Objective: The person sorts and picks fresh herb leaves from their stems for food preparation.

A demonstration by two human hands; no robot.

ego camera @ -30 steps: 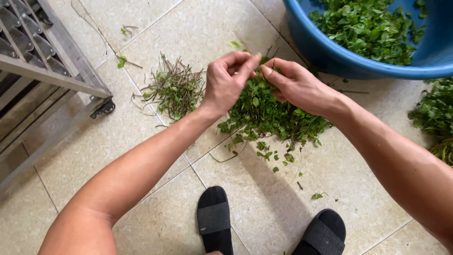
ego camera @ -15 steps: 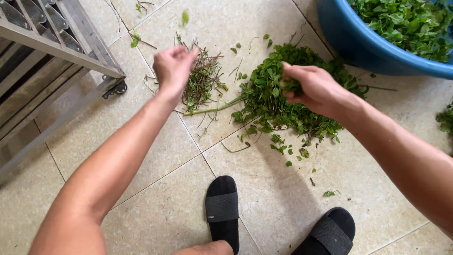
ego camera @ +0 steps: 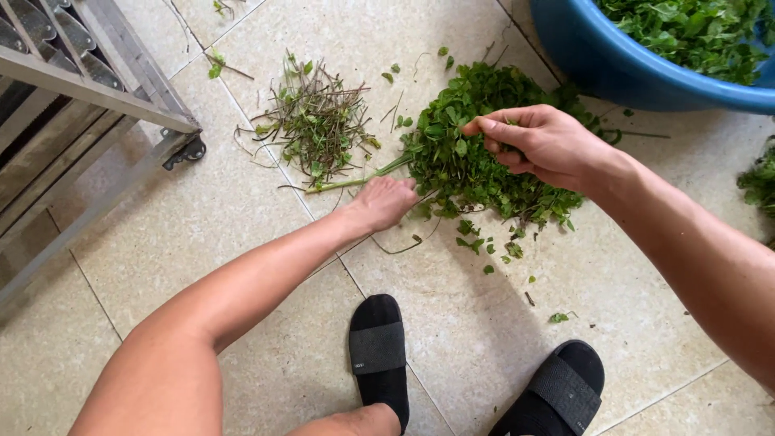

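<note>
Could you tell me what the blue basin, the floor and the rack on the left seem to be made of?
Basin: probably plastic, with a smooth, evenly blue, slightly glossy wall. Floor: glazed ceramic tile by its look, beige and mottled with straight grout lines. Rack: apparently metal, with dull grey bars and a small caster.

On the floor [ego camera: 202,242], the pile of leaves [ego camera: 476,161] lies between the heap of stems [ego camera: 319,121] to its left and the basin [ego camera: 622,64] at the far right corner. The metal rack [ego camera: 73,105] stands at the far left edge, the two slippers [ego camera: 379,355] at the near edge.

Bright even daylight, soft shadows under the arms, sharp focus — slight wide-angle edge stretch
</note>
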